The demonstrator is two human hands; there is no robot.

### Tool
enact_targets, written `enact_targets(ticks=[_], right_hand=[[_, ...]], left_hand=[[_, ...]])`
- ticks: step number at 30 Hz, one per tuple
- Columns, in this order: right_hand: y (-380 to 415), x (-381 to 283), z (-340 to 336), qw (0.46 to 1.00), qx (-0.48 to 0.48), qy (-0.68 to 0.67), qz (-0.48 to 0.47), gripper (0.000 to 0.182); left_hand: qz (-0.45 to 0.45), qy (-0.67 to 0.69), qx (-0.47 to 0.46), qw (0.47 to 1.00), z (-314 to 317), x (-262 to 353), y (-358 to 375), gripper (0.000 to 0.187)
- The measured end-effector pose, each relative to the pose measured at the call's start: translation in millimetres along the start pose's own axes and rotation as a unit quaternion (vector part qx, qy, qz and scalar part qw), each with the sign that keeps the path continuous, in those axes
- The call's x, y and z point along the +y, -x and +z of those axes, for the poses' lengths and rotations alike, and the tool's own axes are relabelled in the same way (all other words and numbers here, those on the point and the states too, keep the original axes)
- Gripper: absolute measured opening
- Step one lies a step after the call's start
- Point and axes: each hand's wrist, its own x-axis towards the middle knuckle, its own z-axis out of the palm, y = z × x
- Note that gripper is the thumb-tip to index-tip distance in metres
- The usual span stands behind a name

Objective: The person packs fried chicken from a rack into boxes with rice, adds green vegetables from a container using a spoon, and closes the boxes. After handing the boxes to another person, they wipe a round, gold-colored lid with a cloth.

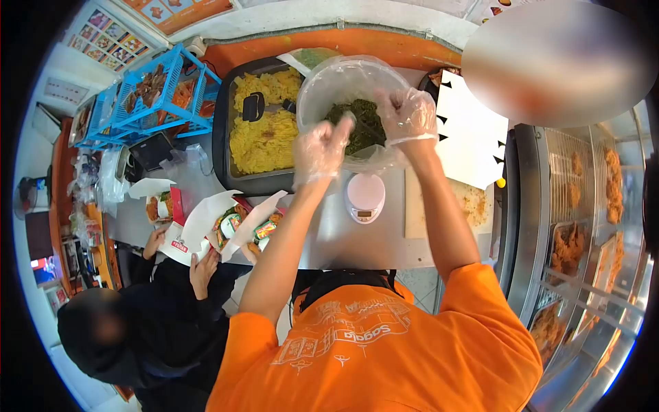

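Both my hands wear clear plastic gloves and hover over a large bowl [312, 79] lined with clear plastic. Dark green chopped leaves [360, 127] lie inside it. My left hand [320, 152] is at the bowl's near left side, its fingertips blurred by motion. At the right rim, my right hand [412, 118] is closed with bent fingers beside the plastic; whatever is between them is hidden. Just below the bowl sits a small pink kitchen scale [366, 193] with nothing on its plate.
Left of the bowl is a black pan [221, 147] of yellow rice [261, 144]. Open food boxes [223, 223] stand before a co-worker [158, 323], whose hands touch one. A cutting board [449, 220] with crumbs, white card [473, 130], blue rack [154, 103] and fried-food cabinet [525, 185] surround the counter.
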Motion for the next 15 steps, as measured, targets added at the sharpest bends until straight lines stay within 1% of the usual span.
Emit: enact_targets(ticks=[1,2,3,4,5,6,7,8,9,10,11,13,14,15], right_hand=[[0,-3,-3,0.990,-0.027,-0.103,0.096,0.024],[5,21,24,0.979,0.043,-0.200,0.009,0.029],[15,18,45,0.951,0.080,-0.292,-0.057,0.042],[32,8,61,0.936,0.049,-0.346,-0.044,0.049],[42,3,67,0.917,0.016,-0.397,-0.031,0.058],[36,9,60,0.916,0.012,-0.398,-0.035,0.058],[25,17,50,0.923,-0.005,-0.384,-0.012,0.061],[13,26,40,0.929,-0.020,-0.370,0.010,0.064],[5,33,35,0.933,-0.032,-0.357,0.035,0.067],[7,40,34,0.926,-0.049,-0.373,0.016,0.066],[9,44,35,0.919,-0.067,-0.388,-0.004,0.065],[34,15,31,0.911,-0.005,-0.411,-0.037,0.062],[43,5,26,0.904,-0.027,-0.399,-0.151,0.060],[70,1,16,0.937,-0.019,-0.338,-0.084,0.055]], left_hand=[[-0.035,0.058,0.009,0.998,13,12,-7,0.041],[-0.036,0.057,0.016,0.998,29,16,-11,0.041],[0.045,0.168,0.004,0.985,48,11,-18,0.046],[0.126,0.273,-0.011,0.954,63,5,-24,0.056],[0.205,0.375,-0.027,0.904,71,5,-28,0.070],[0.105,0.310,-0.068,0.942,65,26,-13,0.071],[0.001,0.243,-0.108,0.964,60,46,10,0.073],[0.083,0.362,-0.108,0.922,79,36,16,0.072],[0.162,0.470,-0.109,0.861,102,28,22,0.072],[0.033,0.531,-0.094,0.841,111,30,33,0.077],[0.030,0.530,-0.092,0.843,104,39,34,0.077],[-0.047,0.589,-0.107,0.800,76,69,6,0.080],[0.129,0.516,-0.059,0.845,85,25,-38,0.084],[-0.002,0.566,-0.034,0.823,55,76,-15,0.081]])
